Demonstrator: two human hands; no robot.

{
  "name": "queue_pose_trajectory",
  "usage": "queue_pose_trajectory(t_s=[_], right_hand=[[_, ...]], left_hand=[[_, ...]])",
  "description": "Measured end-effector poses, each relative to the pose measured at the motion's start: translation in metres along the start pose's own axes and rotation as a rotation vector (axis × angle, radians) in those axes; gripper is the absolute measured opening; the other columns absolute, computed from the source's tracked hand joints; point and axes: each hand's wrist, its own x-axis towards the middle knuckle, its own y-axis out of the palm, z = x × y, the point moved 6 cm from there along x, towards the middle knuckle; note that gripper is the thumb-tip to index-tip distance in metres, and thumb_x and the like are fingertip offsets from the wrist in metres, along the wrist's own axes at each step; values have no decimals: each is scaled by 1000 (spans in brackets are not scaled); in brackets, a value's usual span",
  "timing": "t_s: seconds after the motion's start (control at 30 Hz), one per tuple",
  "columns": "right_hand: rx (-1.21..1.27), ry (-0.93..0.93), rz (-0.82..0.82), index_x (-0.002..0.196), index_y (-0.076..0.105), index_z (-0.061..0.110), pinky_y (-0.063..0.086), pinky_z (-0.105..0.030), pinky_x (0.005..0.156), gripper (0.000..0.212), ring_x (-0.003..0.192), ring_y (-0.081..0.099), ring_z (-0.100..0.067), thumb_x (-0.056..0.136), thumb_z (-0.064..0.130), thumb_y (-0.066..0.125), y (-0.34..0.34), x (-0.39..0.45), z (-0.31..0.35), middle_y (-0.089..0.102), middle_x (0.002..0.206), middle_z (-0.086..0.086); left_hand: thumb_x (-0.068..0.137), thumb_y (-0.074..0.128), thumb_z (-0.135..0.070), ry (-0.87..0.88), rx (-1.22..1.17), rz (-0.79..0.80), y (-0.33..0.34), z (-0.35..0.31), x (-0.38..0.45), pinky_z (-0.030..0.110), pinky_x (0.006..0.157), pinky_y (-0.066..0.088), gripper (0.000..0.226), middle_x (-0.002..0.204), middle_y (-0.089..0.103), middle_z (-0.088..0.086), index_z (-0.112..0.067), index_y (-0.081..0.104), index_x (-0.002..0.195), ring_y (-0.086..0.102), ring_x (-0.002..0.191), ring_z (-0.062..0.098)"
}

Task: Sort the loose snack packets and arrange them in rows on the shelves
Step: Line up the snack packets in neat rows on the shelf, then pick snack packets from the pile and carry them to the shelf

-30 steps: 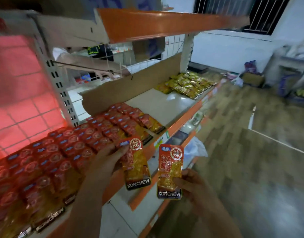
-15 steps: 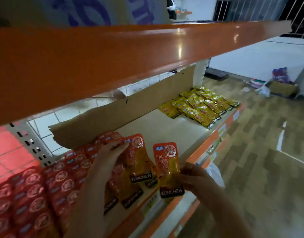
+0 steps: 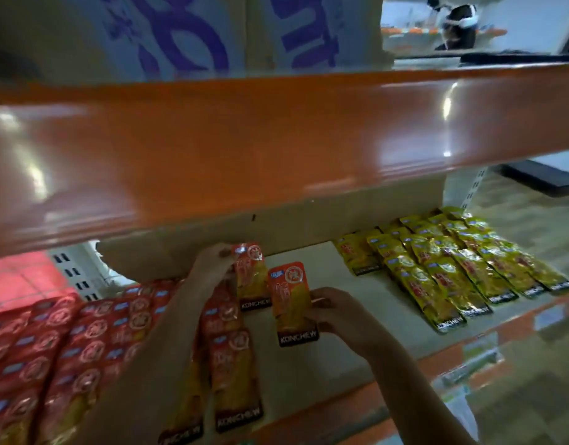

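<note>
My left hand (image 3: pixel 212 264) pinches the top of an orange-red KONCHEW packet (image 3: pixel 252 281) at the back of the beige shelf (image 3: pixel 334 348), right of the red rows. Beside it, my right hand (image 3: pixel 332 311) grips a second orange-red packet (image 3: pixel 291 300) by its right edge, held just over the shelf. Rows of red packets (image 3: pixel 84 342) fill the shelf's left part. Rows of yellow packets (image 3: pixel 453 268) lie at the right.
An orange upper shelf edge (image 3: pixel 276 139) hangs low across the view, with a printed carton (image 3: pixel 180 36) on top. Brown cardboard (image 3: pixel 276 226) lines the back of the shelf. The orange front lip (image 3: pixel 469 345) runs along the shelf. A distant person (image 3: pixel 459 24) is behind.
Both hands have moved further in over the shelf with their packets. The left packet has gone up toward the back; my view has dropped under the upper shelf.
</note>
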Motion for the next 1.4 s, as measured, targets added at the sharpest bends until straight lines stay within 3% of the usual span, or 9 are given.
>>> queue_pose_trajectory(t_s=[0.1,0.3,0.47,0.57,0.83,0.97,1.1,1.23,1.4], right_hand=[[-3,12,96,97,60,5,54,-30,75,14,80,65,-20,85,-2,61,3,22,6,65,87,-10],[-162,15,165,91,61,5,54,-23,67,8,77,63,-16,84,4,66,22,67,10,65,88,-9],[-601,-168,70,70,57,12,51,-30,65,16,74,60,-19,82,15,68,33,86,24,62,80,-7],[-830,-211,102,76,63,8,40,-21,52,16,71,56,-17,85,22,63,38,86,28,61,78,-7],[-871,-152,198,78,68,5,33,-7,40,27,48,51,-2,88,29,62,35,97,20,66,67,-6],[-884,-168,225,75,66,8,40,-14,49,26,51,54,-5,87,30,63,40,104,20,69,71,-8],[-1032,-245,243,65,61,11,40,-20,52,31,52,51,-8,87,33,61,45,103,25,60,64,-3],[-1154,-333,166,60,48,22,42,-25,61,33,71,60,-18,87,37,59,42,104,36,58,72,0],[-1233,-585,141,84,53,20,38,-29,64,21,91,60,-25,93,39,53,83,88,71,63,92,-4]], left_hand=[[90,63,-18,59,286,-90,-8,6,7,34,90,49,25,113,67,10,-9,67,113,62,102,26],[89,63,-29,42,605,-232,-23,16,9,31,90,44,24,115,67,4,-15,69,108,59,106,22],[89,62,-30,-6,637,-257,-23,20,12,29,83,43,20,114,66,3,-16,71,101,58,105,21],[89,63,-31,-23,636,-268,-21,20,14,29,80,43,18,111,67,3,-17,71,97,59,101,21],[87,66,-31,-56,595,-278,-11,24,22,27,77,44,16,106,67,1,-17,72,91,60,97,19],[87,62,-27,-89,646,-270,-11,26,24,31,82,50,20,107,68,6,-16,72,101,63,97,22],[89,60,-28,-99,662,-255,-9,22,21,28,72,53,22,96,72,4,-15,72,101,67,83,19],[91,57,-33,-21,746,-309,-19,4,11,33,82,51,25,109,68,3,-17,70,105,63,100,22],[91,52,-38,43,989,-318,-54,0,-25,36,90,46,31,117,65,7,-19,63,113,59,109,29]])
